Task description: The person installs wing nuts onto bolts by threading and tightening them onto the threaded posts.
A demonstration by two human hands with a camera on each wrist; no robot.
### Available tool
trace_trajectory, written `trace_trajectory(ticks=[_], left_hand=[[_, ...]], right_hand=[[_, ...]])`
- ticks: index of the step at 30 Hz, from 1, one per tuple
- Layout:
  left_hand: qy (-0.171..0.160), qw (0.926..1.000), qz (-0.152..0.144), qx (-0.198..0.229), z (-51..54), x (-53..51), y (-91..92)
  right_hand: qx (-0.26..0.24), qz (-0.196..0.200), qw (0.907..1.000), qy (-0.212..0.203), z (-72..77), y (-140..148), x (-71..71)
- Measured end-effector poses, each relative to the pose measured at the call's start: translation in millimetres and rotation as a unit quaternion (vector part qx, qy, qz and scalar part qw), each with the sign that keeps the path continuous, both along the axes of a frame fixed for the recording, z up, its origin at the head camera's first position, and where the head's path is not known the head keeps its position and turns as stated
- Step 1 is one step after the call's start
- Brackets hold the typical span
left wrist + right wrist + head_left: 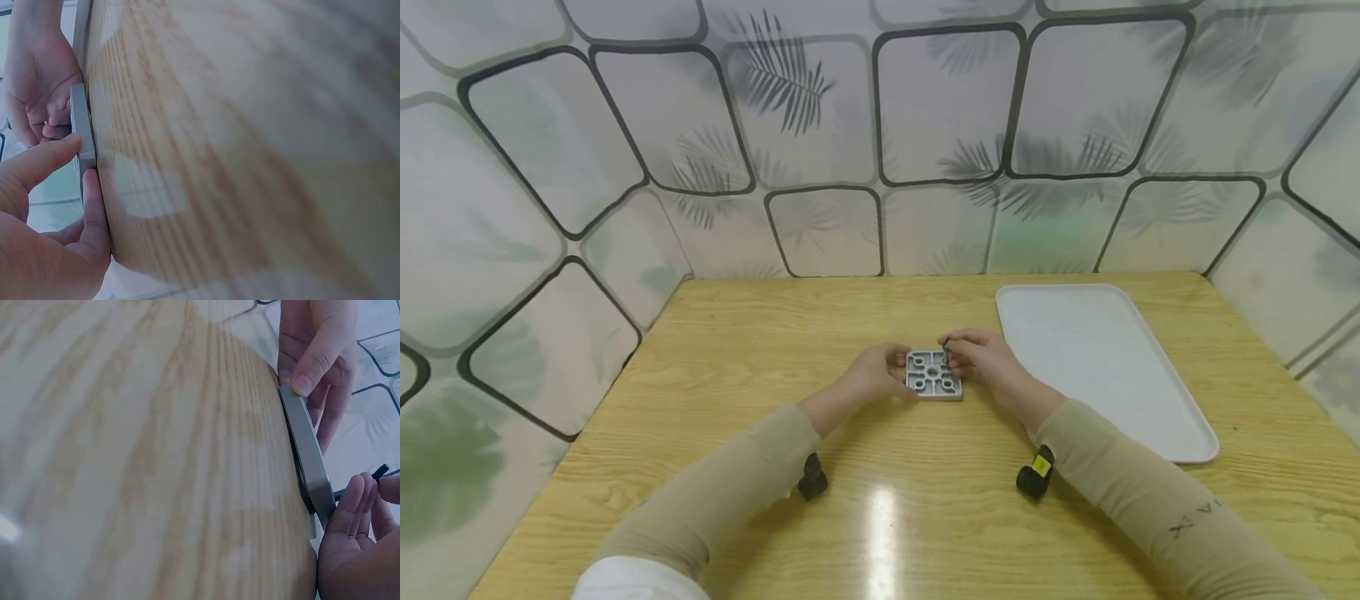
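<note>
A square grey metal plate [933, 374] with recessed pockets, a centre hole and corner holes lies on the wooden table. My left hand [877, 372] grips its left edge, the thumb [61, 150] on the near side. At the plate's far right corner, my right hand [987, 360] pinches a thin dark rod or screw, held upright over the corner hole. In the right wrist view this dark piece [380, 470] sticks out above the fingers, and its lower end meets the plate [308, 447]. How deep it sits in the hole cannot be told.
A white rectangular tray [1097, 367] stands on the table to the right, behind my right forearm. The wooden table [760, 333] reaches back to a patterned curtain or wall covering [827, 229]. Small black devices hang at both wrists.
</note>
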State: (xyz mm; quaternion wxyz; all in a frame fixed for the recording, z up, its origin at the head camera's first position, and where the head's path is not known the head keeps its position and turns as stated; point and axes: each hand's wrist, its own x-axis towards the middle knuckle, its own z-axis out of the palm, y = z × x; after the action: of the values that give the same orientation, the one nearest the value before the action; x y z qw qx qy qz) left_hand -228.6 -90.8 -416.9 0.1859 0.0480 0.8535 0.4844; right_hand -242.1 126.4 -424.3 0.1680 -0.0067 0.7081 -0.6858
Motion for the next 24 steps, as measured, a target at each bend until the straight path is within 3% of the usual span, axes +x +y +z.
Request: trace_trajectory(ticks=[9,16,24], left_hand=[[-0.005,1.0000,0.004,-0.003,2.0,1.0,1.4],[-0.006,0.9999,0.005,-0.007,2.7,0.3,1.6],[-0.004,1.0000,0.001,-0.004,2.0,0.0,0.9]], right_hand=[[-0.015,0.020,0.9997,-0.007,-1.3,5.1,-1.2],[-0.013,0.010,0.9996,-0.023,-0.1,4.8,-3.0],[-0.016,0.013,0.9998,-0.004,-4.3,5.2,-1.9]])
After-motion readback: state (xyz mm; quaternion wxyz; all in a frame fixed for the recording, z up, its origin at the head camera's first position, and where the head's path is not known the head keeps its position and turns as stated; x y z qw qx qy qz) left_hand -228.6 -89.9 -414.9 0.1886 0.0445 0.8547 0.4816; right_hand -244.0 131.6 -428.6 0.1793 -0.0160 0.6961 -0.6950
